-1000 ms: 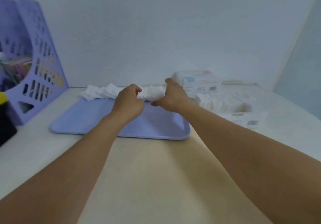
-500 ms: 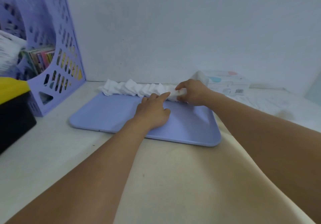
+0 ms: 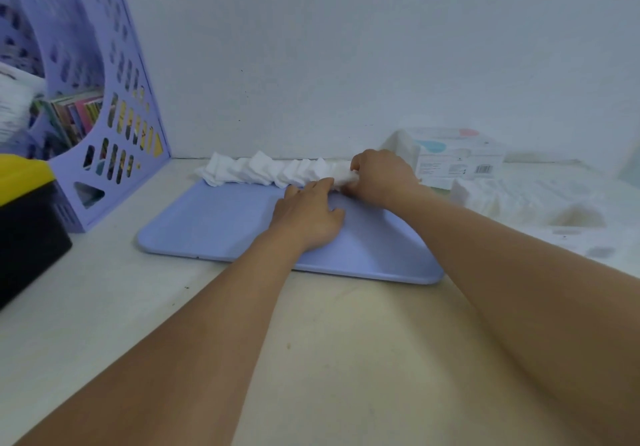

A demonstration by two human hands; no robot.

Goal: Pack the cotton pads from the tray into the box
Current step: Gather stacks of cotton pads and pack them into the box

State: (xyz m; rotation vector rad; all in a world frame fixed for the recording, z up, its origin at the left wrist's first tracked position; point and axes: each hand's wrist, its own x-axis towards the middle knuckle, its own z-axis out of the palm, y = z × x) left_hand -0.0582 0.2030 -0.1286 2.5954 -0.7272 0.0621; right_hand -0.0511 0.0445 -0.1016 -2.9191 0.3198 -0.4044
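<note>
Lying along the far edge of the lilac tray point(image 3: 214, 224): a row of white cotton pads point(image 3: 266, 171), long axis running left to right, parallel to the wall, pads leaning on one another like tipped cards. Left end of the row free and spilling slightly over the tray's far left corner; right end gripped by the right hand point(image 3: 382, 177), fingers curled around the last pads, clenched on them. Left hand point(image 3: 306, 215) flat on the tray surface, palm down, fingers stretched forward with the tips touching the row just beside the right hand, holding nothing. Tray resting on the pale bench point(image 3: 104, 307), long side also left to right. To the right, beyond the tray, a white open box point(image 3: 540, 203) already carrying a row of pads, blurred. Behind it, against the wall, a closed white carton point(image 3: 457, 155) with pastel marks and a barcode. At the far left, a lilac perforated file rack point(image 3: 104, 106) with colourful booklets inside, and in front of it a black container with a yellow top point(image 3: 27, 203).
</note>
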